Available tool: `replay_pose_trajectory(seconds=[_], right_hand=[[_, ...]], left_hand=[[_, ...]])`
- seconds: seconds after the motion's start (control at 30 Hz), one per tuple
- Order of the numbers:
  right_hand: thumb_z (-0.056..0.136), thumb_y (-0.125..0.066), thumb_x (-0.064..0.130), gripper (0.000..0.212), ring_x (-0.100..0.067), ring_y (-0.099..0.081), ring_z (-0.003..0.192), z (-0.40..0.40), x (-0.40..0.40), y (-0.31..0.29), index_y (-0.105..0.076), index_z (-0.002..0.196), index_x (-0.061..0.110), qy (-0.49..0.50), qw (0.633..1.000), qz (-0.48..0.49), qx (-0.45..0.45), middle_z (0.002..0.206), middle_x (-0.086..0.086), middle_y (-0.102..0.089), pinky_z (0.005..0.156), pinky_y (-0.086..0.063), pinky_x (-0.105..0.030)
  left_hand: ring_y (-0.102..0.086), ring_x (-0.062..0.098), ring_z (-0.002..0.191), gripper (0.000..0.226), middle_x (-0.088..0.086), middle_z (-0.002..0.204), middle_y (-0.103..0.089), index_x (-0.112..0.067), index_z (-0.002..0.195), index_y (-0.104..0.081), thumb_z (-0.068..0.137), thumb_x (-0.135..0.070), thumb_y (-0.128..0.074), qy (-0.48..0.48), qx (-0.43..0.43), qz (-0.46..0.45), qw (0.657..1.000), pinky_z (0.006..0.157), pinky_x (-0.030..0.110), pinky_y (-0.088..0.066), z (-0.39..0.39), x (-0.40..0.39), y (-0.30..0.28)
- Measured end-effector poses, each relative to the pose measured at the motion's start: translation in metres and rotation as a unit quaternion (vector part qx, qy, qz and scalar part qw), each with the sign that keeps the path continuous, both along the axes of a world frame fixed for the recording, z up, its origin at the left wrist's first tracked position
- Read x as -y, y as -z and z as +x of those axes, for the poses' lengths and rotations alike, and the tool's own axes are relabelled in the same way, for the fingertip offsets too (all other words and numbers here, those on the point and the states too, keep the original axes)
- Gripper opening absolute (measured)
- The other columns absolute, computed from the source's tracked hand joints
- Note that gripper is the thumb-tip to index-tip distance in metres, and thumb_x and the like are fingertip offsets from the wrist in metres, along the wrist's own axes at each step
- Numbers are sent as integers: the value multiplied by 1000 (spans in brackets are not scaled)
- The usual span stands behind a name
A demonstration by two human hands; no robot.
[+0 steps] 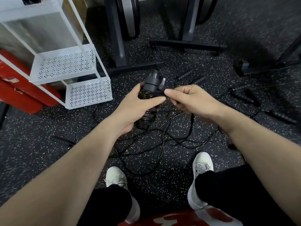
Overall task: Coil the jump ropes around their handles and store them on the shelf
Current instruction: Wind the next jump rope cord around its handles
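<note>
- My left hand (138, 103) wraps its fingers round the paired handles (150, 88) of one jump rope, which stand upright between my hands with glossy black cord already coiled in tight turns around their ribbed middle.
- My right hand (187, 98) pinches the cord (164, 93) between thumb and forefinger, just beside the handles' tops; the other fingers curl in.
- I judge I am near the last turns; I think the tail end is what I pinch, though the black cord against black plastic makes that hard to tell.
- Risk: the cord looks slick and springy, so if my pinch slackens before the end is tucked, the coils could spring loose off the smooth, hard handles.
- Risk: below my hands a tangle of loose ropes (162, 137) lies on the speckled rubber floor (48, 128); a loop could snag and drag along when I lift away.
- More ribbed handles (242, 95) lie on the floor to the right of my right hand, not yet wound.
- The white shelf (73, 66), perforated sheet metal with thin upright posts, stands to the left of my left hand; its open, low-rimmed trays could let a round bundle roll.
</note>
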State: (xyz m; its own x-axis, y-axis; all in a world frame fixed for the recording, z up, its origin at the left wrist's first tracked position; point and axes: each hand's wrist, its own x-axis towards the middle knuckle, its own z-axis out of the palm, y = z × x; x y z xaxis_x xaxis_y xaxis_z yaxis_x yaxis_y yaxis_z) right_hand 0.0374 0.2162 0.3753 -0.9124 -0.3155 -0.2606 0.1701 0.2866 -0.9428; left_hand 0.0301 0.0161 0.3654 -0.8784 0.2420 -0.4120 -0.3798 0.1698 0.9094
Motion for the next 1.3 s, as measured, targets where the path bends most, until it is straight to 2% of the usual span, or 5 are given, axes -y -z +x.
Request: replay_pose_trajectory(seconds=[0.23, 0.4, 0.77, 0.97, 1.3], right_hand=[[83, -60, 59, 42, -9, -31, 47, -2, -11, 2, -54, 64, 22, -8, 1000, -26, 8, 51, 12, -41, 49, -27, -23], [95, -58, 34, 21, -10, -30, 54, -5, -25, 8, -72, 83, 24, -62, 992, -111, 10, 60, 7, -39, 49, -28, -21], [82, -65, 58, 42, -10, -35, 50, -4, -36, 8, -64, 76, 16, 35, 998, 59, -16, 53, 11, -44, 52, -32, -27], [90, -57, 45, 31, -10, -36, 58, -5, -43, 10, -73, 101, 20, -33, 999, -29, 12, 66, 7, -43, 50, -31, -25], [62, -73, 76, 59, -8, -34, 51, -5, -34, 14, -59, 77, 21, 30, 984, 172, 33, 64, 1, -41, 57, -30, -27]], left_hand=[[-74, 29, 86, 69, 17, 114, -75, -23, 136, -56, 75, -53, -68, -1, 53, 116, 992, 69, 43, -61, 4, -1, -13], [-72, 25, 76, 70, 14, 98, -76, -8, 134, -59, 82, -54, -59, -14, 74, 142, 987, 62, 37, -60, 3, 3, -19], [-71, 37, 111, 48, 14, 112, -75, -13, 125, -65, 91, -46, -58, -31, 98, 202, 974, 94, 52, -59, 1, 9, -19], [-68, 30, 78, 41, 15, 106, -73, -13, 120, -69, 100, -41, -48, -49, 82, 257, 962, 64, 39, -60, -2, 17, -21], [-70, 26, 69, 41, 10, 89, -75, -17, 123, -58, 92, -44, -59, 130, 82, 112, 982, 56, 35, -59, 1, 16, -20]])
